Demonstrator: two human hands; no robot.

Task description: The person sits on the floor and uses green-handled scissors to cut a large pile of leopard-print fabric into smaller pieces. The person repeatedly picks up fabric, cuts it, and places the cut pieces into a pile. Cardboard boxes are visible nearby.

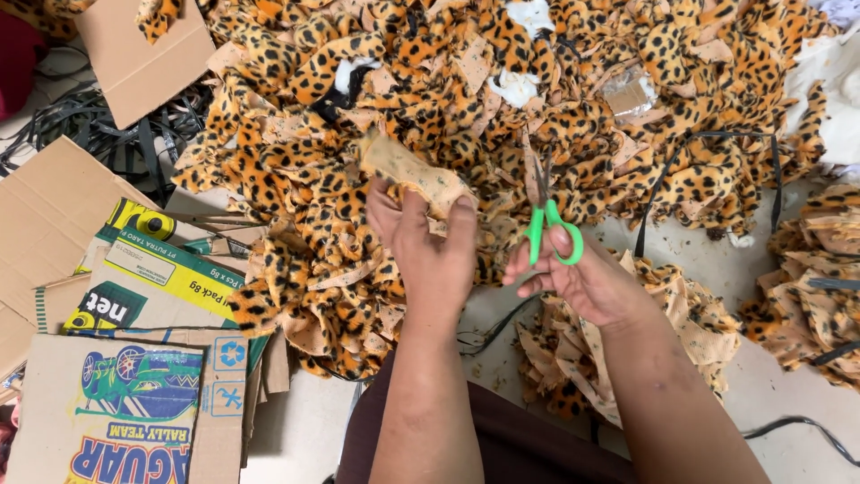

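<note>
**A:** Your left hand (428, 240) is clenched round a leopard-print fabric piece (414, 170), turned so its pale backing faces up, held over the big heap of cut pieces (466, 99). What matters most here?

**B:** Keep that pinch firm, with thumb and fingers just behind the edge you mean to trim, so the plush doesn't fold away from the blades. I'd judge it handles floppy.

**A:** And the scissors (548, 215)?

**B:** Your right hand (582, 278) grasps them through the green loops, blades pointing up toward the heap, just beside the piece but apart from it. I can't tell how far the blades are parted against that pattern. Bring the piece to the blades rather than reaching into the heap, or you risk snipping a neighbour.

**A:** Anything near my hands to mind?

**B:** The black strap (708, 136) looping across the fabric on your right, and the smaller stack (618, 345) under your right wrist. Keep the blade tips clear of both. The flattened cardboard boxes (134, 296) on your left are well apart.
</note>
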